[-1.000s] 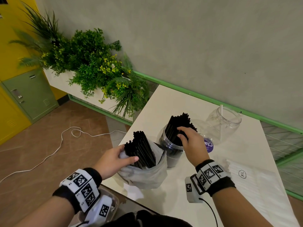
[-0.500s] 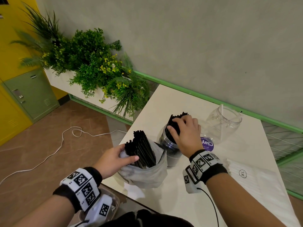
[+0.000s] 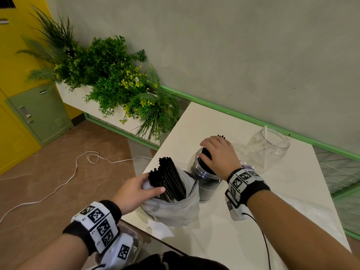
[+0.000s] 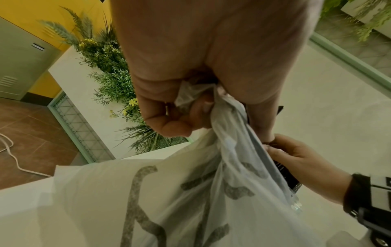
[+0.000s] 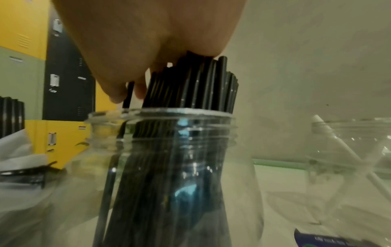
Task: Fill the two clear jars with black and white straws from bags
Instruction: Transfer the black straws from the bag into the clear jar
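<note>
A clear jar (image 3: 203, 177) packed with black straws (image 5: 203, 86) stands mid-table. My right hand (image 3: 218, 154) lies over their tops, palm on the ends, with fingers and thumb curled down round the bundle. Just left of the jar, my left hand (image 3: 140, 190) grips the bunched rim of a whitish plastic bag (image 3: 175, 209), with its thumb across the bag's own black straws (image 3: 169, 178). The wrist view shows the plastic squeezed in the fingers (image 4: 180, 117). The second clear jar (image 3: 270, 151) stands behind on the right and holds one white straw (image 3: 265, 145).
The white table (image 3: 214, 236) ends just left of the bag and near my body. A planter with green plants (image 3: 116, 84) stands off the far left corner. A white cable (image 3: 64, 180) lies on the brown floor. A purple label (image 3: 248, 167) lies by my right wrist.
My right hand has slid from the side of the jar's straws onto their tops, and the bundle now sticks out less. The left hand and bag have stayed put.
</note>
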{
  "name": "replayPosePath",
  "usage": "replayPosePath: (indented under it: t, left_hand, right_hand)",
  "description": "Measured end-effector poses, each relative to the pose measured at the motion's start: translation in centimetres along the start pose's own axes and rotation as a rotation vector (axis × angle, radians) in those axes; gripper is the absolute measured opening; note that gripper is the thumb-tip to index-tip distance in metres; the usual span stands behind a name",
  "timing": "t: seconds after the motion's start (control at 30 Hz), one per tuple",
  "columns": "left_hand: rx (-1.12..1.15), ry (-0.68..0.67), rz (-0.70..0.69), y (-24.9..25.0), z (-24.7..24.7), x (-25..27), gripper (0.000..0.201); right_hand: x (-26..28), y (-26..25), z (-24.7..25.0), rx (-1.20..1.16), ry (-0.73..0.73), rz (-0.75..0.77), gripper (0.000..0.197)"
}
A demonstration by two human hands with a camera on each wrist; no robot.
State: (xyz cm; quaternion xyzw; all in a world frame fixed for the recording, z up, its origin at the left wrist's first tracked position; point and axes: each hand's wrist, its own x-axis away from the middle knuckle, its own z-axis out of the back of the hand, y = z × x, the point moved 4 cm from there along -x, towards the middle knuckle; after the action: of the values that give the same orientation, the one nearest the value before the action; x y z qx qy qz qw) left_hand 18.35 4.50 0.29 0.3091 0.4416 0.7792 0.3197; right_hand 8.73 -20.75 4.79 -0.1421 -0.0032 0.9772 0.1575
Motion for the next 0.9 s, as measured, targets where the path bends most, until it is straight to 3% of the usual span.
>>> replayPosePath:
  t: [0.1,0.17,0.27,0.43,0.53,0.67,0.77,0.9]
  left_hand:
    - [0.000,0.001,0.000,-0.1,0.1,0.0,0.030]
    - [-0.001,-0.005,0.001,-0.2,0.1,0.0,0.031]
    - [-0.003,-0.009,0.000,-0.1,0.1,0.0,0.032]
    - [-0.005,-0.012,0.012,-0.3,0.1,-0.1,0.033]
    - [-0.012,-0.014,0.013,-0.6,0.2,-0.1,0.035]
    - [-0.007,-0.022,0.011,-0.7,0.2,-0.2,0.037]
    - [-0.005,-0.019,0.014,-0.7,0.3,-0.2,0.031]
    - [-0.009,-0.021,0.010,-0.4,0.2,-0.2,0.025]
  right_hand:
    - [0.1,0.9,0.5,0.013,0.119,-0.120,0.055]
    - [-0.1,1.5,0.5,-0.020,0.055,-0.215,0.069]
    - [-0.5,1.8,-0.1,-0.127,-0.093,-0.291,0.076]
    - [-1.4,1.4,-0.1,-0.091,-0.047,-0.271,0.091]
    - [-1.8,1.6,-0.6,-0.136,-0.134,-0.311,0.088]
    - [-1.9,1.7,-0.4,-0.225,-0.065,-0.304,0.087]
    - [-2.2,1.7,-0.5,-0.190,-0.160,-0.323,0.087]
    - [-2.2,1.4,-0.4,-0.116,-0.158,-0.351,0.069]
